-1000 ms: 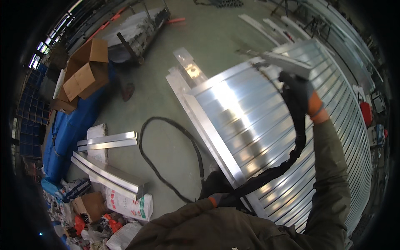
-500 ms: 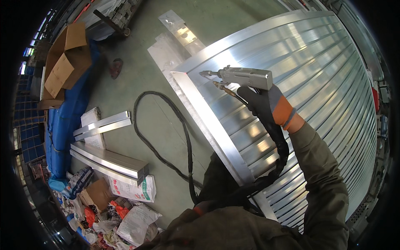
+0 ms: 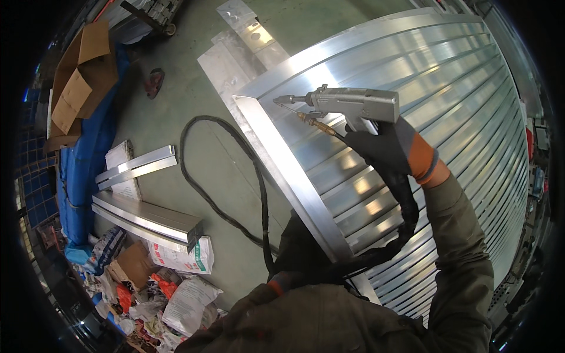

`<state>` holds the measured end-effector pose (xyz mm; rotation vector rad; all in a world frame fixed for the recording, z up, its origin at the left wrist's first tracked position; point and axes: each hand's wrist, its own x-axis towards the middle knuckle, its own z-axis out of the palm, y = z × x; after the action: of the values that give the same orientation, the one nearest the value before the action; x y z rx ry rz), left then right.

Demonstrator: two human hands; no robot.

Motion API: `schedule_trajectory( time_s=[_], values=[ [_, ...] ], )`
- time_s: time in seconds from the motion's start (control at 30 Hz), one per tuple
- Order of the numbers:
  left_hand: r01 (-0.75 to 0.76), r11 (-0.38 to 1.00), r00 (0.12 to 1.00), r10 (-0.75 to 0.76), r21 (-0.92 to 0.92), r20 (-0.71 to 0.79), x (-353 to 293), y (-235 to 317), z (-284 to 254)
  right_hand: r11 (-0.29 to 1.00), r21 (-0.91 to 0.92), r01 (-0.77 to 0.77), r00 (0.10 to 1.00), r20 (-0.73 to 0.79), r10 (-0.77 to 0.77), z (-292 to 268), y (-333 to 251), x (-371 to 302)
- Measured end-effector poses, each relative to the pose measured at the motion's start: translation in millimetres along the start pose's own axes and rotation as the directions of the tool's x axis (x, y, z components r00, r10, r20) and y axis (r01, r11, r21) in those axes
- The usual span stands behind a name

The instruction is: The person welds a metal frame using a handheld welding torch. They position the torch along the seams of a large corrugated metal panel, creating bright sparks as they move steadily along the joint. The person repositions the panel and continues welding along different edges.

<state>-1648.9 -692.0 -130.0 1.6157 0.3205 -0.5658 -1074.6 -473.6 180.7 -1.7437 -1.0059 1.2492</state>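
My right hand (image 3: 391, 144), in a black and grey glove with an orange cuff, is wrapped round the grip of a silver pistol-shaped welding gun (image 3: 359, 103). Its nozzle points left, close to the corner of a large ribbed metal panel (image 3: 353, 167); contact cannot be made out. Under the nozzle sits a thin brass-coloured wire guide (image 3: 318, 124). From the gun a thick black cable (image 3: 406, 206) hangs and curves back toward my body. My left hand (image 3: 287, 281) is low, near that cable by my waist. Its fingers blend into the dark cable and clothing.
A bright metal edge strip (image 3: 282, 167) borders the panel. The cable loop (image 3: 183, 135) lies on the green floor. At the left are metal profiles (image 3: 147, 215), a cardboard box (image 3: 85, 76), a blue wrapped bundle (image 3: 88, 170) and a heap of bags and scraps (image 3: 188, 306).
The view has shifted slightly, moving the surroundings left and up. My right hand and the welding gun's body have moved right and look larger; the nozzle stays near the panel corner.
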Motion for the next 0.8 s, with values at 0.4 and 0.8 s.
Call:
schedule_trajectory(
  time_s=[0.4,0.8],
  values=[
    [-0.134,0.991,0.987,0.134,0.007,-0.083,47,96,-41,0.987,-0.119,0.109,0.969,-0.208,-0.132,-173,-58,-165],
    [-0.123,0.965,0.991,0.107,0.232,0.08,52,284,-90,0.639,0.221,0.737,0.641,-0.529,-0.556,-164,-180,-456]
  ],
)
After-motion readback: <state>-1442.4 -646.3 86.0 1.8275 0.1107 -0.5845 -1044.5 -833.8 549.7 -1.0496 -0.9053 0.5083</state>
